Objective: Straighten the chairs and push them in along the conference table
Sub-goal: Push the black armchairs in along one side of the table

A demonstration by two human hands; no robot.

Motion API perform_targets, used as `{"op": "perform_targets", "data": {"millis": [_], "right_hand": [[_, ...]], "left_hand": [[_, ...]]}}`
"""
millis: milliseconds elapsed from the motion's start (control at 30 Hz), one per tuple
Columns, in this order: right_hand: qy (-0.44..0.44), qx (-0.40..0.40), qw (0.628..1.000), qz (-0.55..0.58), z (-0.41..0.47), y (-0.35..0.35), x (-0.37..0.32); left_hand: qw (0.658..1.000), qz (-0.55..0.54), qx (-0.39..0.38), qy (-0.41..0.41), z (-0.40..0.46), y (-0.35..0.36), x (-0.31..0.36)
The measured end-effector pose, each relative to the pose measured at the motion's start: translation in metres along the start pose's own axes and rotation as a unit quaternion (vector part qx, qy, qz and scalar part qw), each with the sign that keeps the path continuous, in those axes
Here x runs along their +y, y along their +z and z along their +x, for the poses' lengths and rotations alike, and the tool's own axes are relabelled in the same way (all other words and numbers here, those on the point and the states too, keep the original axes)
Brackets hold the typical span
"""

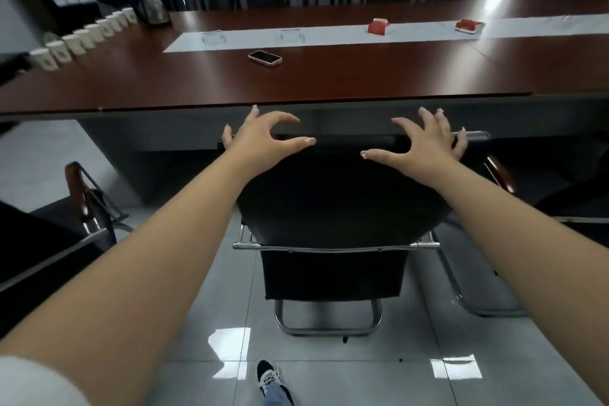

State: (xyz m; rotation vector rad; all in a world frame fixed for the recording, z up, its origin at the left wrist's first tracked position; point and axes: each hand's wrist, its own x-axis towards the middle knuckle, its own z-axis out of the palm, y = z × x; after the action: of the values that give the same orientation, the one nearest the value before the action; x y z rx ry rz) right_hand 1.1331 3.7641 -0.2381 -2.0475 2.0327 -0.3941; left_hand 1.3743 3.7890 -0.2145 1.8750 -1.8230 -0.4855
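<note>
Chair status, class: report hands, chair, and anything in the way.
Left hand and right hand open, fingers spread over the backrest top. Black chair at the table edge. Nothing visibly blocking.

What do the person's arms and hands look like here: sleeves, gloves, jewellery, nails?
Both forearms are bare. A light sleeve edge shows at the left upper arm. No gloves, watch or rings visible. The left hand and right hand have long, pale nails.

Both forearms are bare; a white sleeve (29, 382) covers the left upper arm at the frame's lower left corner. The fingernails on the left hand (260, 138) and right hand (425, 145) are long with pale tips. One foot wears a black sneaker (268, 376) with white laces below a blue denim trouser leg (278, 397).
</note>
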Motion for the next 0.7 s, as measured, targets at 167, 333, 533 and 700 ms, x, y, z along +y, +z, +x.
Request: {"op": "perform_targets", "data": {"millis": [167,333,533,700], "right_hand": [[-0.048,0.02,0.998,-0.019,0.019,0.002,0.001],[-0.062,0.043,0.996,-0.042,0.044,0.001,0.006],[-0.035,0.022,0.997,-0.063,0.073,-0.013,0.019],[-0.05,0.031,0.996,-0.063,0.098,-0.004,-0.001]], "left_hand": [[0.997,0.075,0.015,0.023,0.016,0.013,-0.011],[0.988,0.136,0.062,0.034,0.034,0.025,-0.008],[0.989,0.104,0.076,0.069,0.065,0.035,0.007],[0.995,0.064,0.065,0.046,0.102,0.017,-0.007]]}}
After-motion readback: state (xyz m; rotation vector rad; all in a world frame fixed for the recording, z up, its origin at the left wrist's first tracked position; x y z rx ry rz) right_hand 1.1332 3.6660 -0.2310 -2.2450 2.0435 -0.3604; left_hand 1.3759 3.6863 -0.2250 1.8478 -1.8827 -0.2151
